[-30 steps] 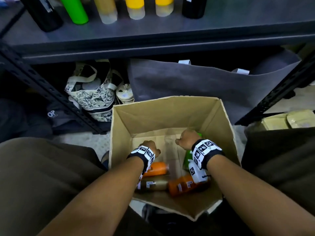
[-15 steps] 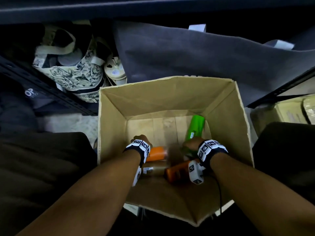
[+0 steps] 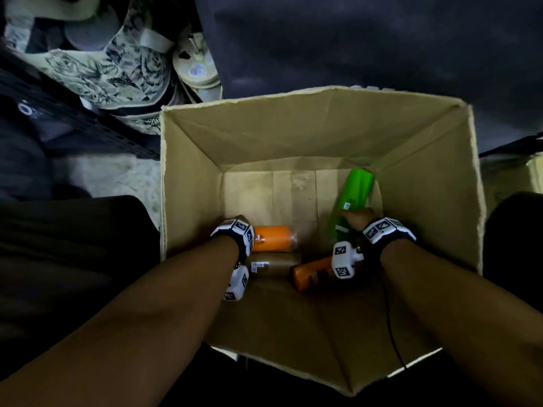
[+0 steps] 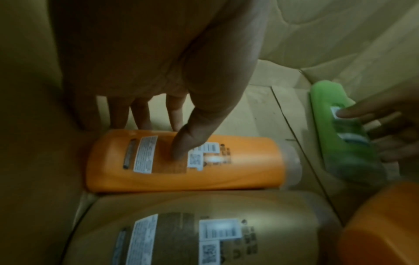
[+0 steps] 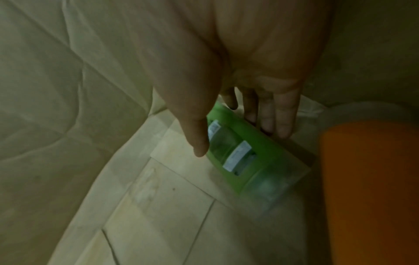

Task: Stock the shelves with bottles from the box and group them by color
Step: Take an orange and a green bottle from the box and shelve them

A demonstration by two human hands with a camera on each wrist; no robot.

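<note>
Box (image 3: pixel 293 342), floor, between my knees; four bottles lie flat in its bottom. Nearest: second orange bottle (image 3: pixel 314 273) and tan bottle (image 3: pixel 274 264), untouched. Next: orange bottle (image 4: pixel 181 161), my left hand (image 4: pixel 158 71) over it, thumb on the label, fingers behind, closing to lift. Farther: green bottle (image 5: pixel 240 156), leaning to the right wall, my right hand (image 5: pixel 238 71) straddling it, thumb one side, fingers the other; grip not yet firm. One colour per hand, I judge, for sorting.
</note>
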